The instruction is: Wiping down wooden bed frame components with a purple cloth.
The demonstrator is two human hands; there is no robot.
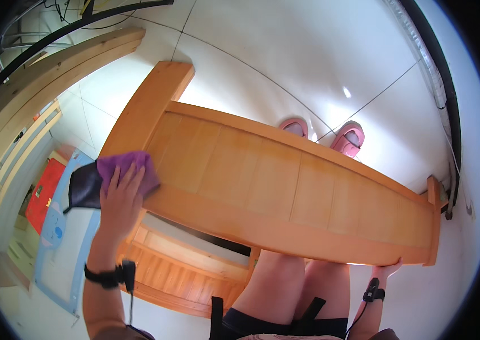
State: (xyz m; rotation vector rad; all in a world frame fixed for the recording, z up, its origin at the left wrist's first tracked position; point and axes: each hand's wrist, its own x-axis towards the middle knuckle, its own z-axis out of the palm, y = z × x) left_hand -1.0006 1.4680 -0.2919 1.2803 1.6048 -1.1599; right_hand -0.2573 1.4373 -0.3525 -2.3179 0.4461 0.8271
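A wooden headboard-like panel spans the view in front of my legs. A wide post forms its left end and a narrower post its right end. My left hand lies with fingers spread on a purple cloth, pressing it against the lower part of the left post. From under the cloth a dark, leather-like flap sticks out to the left. At the panel's lower right edge, my right hand holds the rim; its thumb shows and the other fingers are hidden behind the wood.
Pink slippers on my feet show past the panel on the tiled floor. Below left is an orange slatted wooden frame. Pale timber rails and a blue-edged cartoon-printed panel stand left. A white wall is right.
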